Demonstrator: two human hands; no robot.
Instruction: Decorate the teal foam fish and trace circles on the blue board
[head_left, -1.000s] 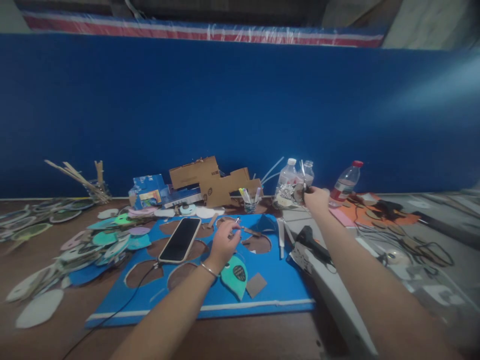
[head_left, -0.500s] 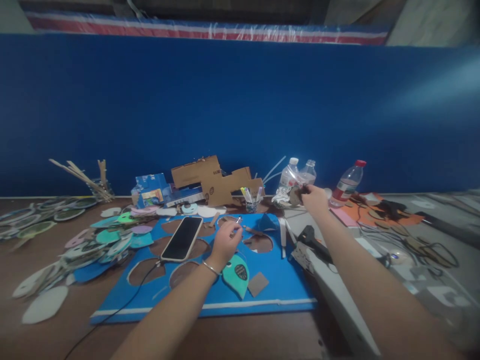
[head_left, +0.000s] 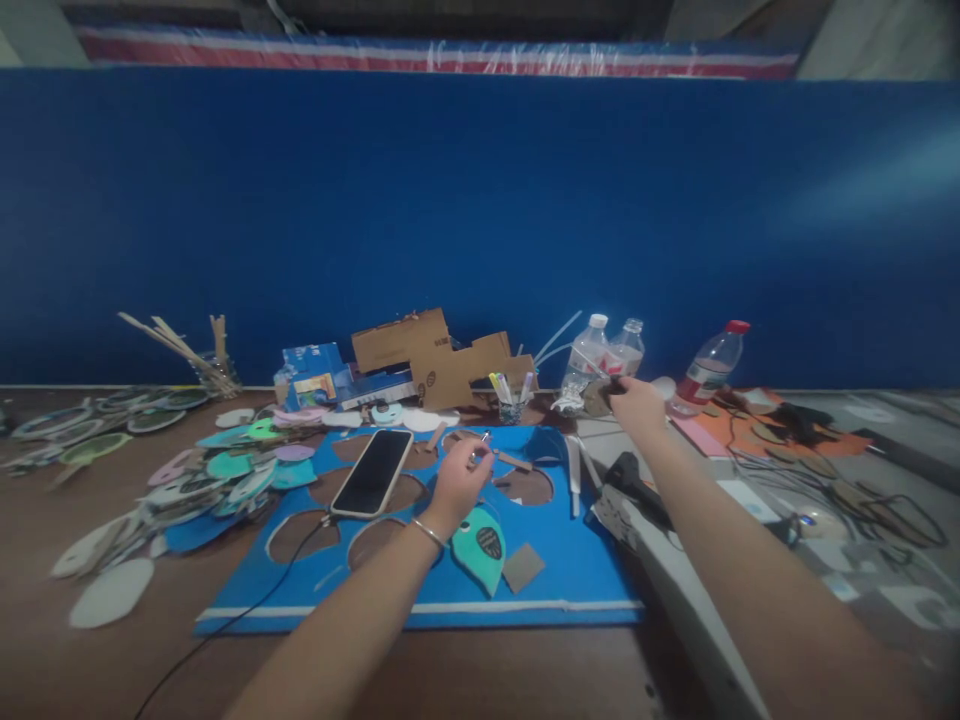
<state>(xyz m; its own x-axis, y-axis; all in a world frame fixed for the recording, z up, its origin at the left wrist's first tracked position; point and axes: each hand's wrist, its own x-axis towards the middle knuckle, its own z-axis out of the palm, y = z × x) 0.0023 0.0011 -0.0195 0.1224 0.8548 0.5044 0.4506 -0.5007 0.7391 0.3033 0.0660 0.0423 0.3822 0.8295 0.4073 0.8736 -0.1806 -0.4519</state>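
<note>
My left hand (head_left: 461, 480) is closed in a pinch over the blue board (head_left: 525, 608). A small slim piece (head_left: 485, 438) with a light tip shows at its fingertips; its kind is unclear. Below the hand lies a green leaf-shaped cutout (head_left: 480, 553) with a dark patterned oval, beside a small brown cardboard square (head_left: 523, 568). My right hand (head_left: 639, 408) reaches far right, fingers closed around something dark and small near a round brownish piece (head_left: 598, 398) and the clear bottles (head_left: 587, 352). What it grips is mostly hidden.
A phone (head_left: 373, 473) with a cable rests on the board. Piled colored cutouts (head_left: 225, 485) lie left. Behind stand a cardboard piece (head_left: 427, 360) and a cup of markers (head_left: 511, 402). A glue gun (head_left: 636, 485) and a red-capped bottle (head_left: 709, 370) are on the right.
The whole view has shifted slightly, with the scene sitting further right. Both hands keep nearly the same places over the table, and their fingers remain closed.
</note>
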